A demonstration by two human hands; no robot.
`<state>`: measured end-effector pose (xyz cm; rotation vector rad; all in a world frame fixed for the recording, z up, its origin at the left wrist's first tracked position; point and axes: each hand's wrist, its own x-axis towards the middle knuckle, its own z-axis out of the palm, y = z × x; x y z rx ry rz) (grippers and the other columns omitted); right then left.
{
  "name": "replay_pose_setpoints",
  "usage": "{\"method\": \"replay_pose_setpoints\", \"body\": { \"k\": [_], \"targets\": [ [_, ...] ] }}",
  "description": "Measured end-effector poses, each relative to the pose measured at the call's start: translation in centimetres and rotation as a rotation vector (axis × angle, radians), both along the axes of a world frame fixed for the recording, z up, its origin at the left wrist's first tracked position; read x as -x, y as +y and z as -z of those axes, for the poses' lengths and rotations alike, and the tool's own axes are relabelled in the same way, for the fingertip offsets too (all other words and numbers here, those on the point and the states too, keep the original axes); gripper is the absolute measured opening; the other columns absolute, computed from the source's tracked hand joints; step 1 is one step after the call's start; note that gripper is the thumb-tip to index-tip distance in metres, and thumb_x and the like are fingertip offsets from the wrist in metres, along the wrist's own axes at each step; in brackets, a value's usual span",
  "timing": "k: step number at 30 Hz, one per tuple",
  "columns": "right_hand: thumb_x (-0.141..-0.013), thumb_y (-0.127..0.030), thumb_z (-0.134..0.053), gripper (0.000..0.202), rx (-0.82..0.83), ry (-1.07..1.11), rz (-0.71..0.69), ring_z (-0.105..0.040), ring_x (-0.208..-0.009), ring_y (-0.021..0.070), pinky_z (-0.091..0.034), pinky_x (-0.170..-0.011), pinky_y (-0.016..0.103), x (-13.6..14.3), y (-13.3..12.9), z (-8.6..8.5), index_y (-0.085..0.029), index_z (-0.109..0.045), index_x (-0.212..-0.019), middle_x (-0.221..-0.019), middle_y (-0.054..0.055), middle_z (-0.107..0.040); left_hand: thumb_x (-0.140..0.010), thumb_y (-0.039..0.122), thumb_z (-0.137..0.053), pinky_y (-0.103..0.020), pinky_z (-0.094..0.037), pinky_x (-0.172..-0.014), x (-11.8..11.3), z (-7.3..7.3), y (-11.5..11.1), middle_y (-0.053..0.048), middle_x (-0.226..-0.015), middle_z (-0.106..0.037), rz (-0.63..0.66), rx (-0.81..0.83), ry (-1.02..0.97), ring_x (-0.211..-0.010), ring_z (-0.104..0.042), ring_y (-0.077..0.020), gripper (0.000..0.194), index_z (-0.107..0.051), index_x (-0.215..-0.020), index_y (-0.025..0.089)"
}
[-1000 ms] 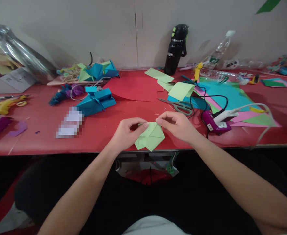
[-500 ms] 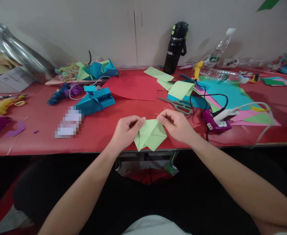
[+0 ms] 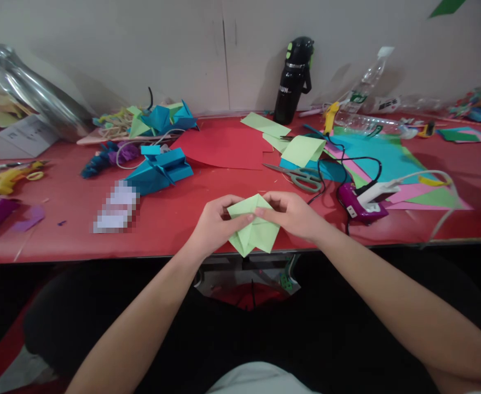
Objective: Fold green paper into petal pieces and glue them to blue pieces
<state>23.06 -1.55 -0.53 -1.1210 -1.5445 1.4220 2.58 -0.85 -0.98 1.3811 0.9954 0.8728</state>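
A piece of light green folded paper is held between my two hands over the table's front edge. It has a pointed top and two pointed flaps hanging down. My left hand grips its left side, with the thumb pressed on the front face and the fingers behind. From the right, my right hand pinches it the same way, its thumb tip close to the left thumb. Most of the fingers behind the paper are hidden.
Beyond my hands on the red table lie scissors, a red paper sheet and blue folded paper. A purple power strip with cables sits at the right. A black bottle stands by the wall.
My thumbs have moved from the paper's top corners down onto its front, close together. The top edge, flat before, now rises to a point.
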Motion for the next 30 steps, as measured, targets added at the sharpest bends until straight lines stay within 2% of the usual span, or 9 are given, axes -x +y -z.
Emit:
{"method": "replay_pose_setpoints", "body": {
  "k": [4, 6, 10, 13, 15, 18, 21, 24, 30],
  "targets": [
    [-0.075, -0.044, -0.082, 0.032, 0.005, -0.026, -0.054, -0.064, -0.074, 0.0166, -0.050, -0.064, 0.029, 0.1, -0.1, -0.1, -0.018, -0.069, -0.088, -0.083, 0.003, -0.070, -0.073, 0.028, -0.083, -0.029, -0.058, -0.073, 0.1, -0.4, -0.2, -0.007, -0.098, -0.075, 0.178, 0.073, -0.009, -0.086, -0.073, -0.0209, 0.040, -0.068, -0.109, 0.016],
    [-0.072, -0.043, -0.084, 0.036, -0.008, -0.035, 0.019, -0.065, -0.074, 0.0166, -0.050, -0.064, 0.029, 0.3, -0.1, -0.2, -0.018, -0.068, -0.092, -0.086, 0.004, -0.072, -0.073, 0.026, -0.083, -0.030, -0.058, -0.075, 0.2, -0.4, -0.2, -0.007, -0.098, -0.075, 0.208, 0.110, -0.040, -0.088, -0.073, -0.0215, 0.041, -0.067, -0.110, 0.016],
    [-0.070, -0.045, -0.086, 0.045, 0.048, 0.082, 0.196, -0.069, -0.080, 0.0189, -0.055, -0.068, 0.031, 0.4, 0.1, 0.1, -0.019, -0.065, -0.100, -0.096, 0.006, -0.074, -0.075, 0.031, -0.082, -0.031, -0.059, -0.075, 0.1, -0.2, 0.0, -0.009, -0.099, -0.077, 0.014, 0.087, -0.101, -0.086, -0.073, -0.0217, 0.034, -0.073, -0.103, 0.014],
    [-0.070, -0.042, -0.087, 0.047, 0.137, 0.169, 0.122, -0.072, -0.093, 0.0232, -0.057, -0.080, 0.036, 0.3, 0.1, 0.5, -0.018, -0.069, -0.106, -0.105, 0.010, -0.076, -0.076, 0.039, -0.081, -0.032, -0.060, -0.073, 0.1, -0.1, 0.2, -0.010, -0.097, -0.078, -0.138, 0.087, -0.159, -0.085, -0.074, -0.0233, 0.034, -0.075, -0.098, 0.015],
    [-0.071, -0.041, -0.087, 0.044, 0.173, 0.178, 0.074, -0.072, -0.096, 0.0246, -0.057, -0.085, 0.038, 0.3, 0.0, 0.8, -0.017, -0.073, -0.105, -0.104, 0.010, -0.077, -0.077, 0.044, -0.080, -0.033, -0.061, -0.071, 0.2, -0.1, 0.3, -0.010, -0.095, -0.078, -0.183, 0.095, -0.192, -0.084, -0.074, -0.0242, 0.033, -0.076, -0.094, 0.016],
    [-0.073, -0.042, -0.086, 0.037, 0.175, 0.192, 0.055, -0.073, -0.099, 0.0258, -0.056, -0.092, 0.042, 0.3, 0.0, 1.1, -0.017, -0.077, -0.100, -0.100, 0.010, -0.079, -0.078, 0.050, -0.079, -0.033, -0.061, -0.068, 0.4, -0.1, 0.5, -0.010, -0.095, -0.078, -0.197, 0.088, -0.210, -0.086, -0.075, -0.0256, 0.036, -0.076, -0.092, 0.017],
    [-0.073, -0.043, -0.085, 0.039, 0.108, 0.168, 0.073, -0.073, -0.099, 0.0262, -0.057, -0.091, 0.043, 0.0, 0.2, 1.1, -0.018, -0.077, -0.102, -0.102, 0.010, -0.079, -0.076, 0.053, -0.080, -0.035, -0.063, -0.070, 0.9, 0.0, 0.8, -0.010, -0.096, -0.078, -0.208, 0.073, -0.173, -0.089, -0.075, -0.0275, 0.038, -0.077, -0.090, 0.017],
    [-0.073, -0.044, -0.085, 0.041, 0.016, 0.095, 0.099, -0.073, -0.098, 0.0264, -0.057, -0.088, 0.042, -0.5, 0.4, 0.7, -0.019, -0.075, -0.104, -0.104, 0.009, -0.078, -0.074, 0.046, -0.084, -0.037, -0.064, -0.074, 1.5, 0.0, 1.3, -0.011, -0.095, -0.079, -0.220, 0.062, -0.155, -0.087, -0.076, -0.0272, 0.035, -0.077, -0.090, 0.016],
    [-0.075, -0.044, -0.082, 0.032, -0.091, -0.050, 0.125, -0.071, -0.087, 0.0241, -0.056, -0.079, 0.039, -1.5, 1.2, 0.4, -0.019, -0.068, -0.089, -0.092, 0.007, -0.076, -0.071, 0.038, -0.087, -0.039, -0.066, -0.079, 2.7, -0.3, 1.9, -0.011, -0.094, -0.079, -0.171, 0.131, -0.144, -0.086, -0.076, -0.0264, 0.032, -0.079, -0.094, 0.016]
  ]
}}
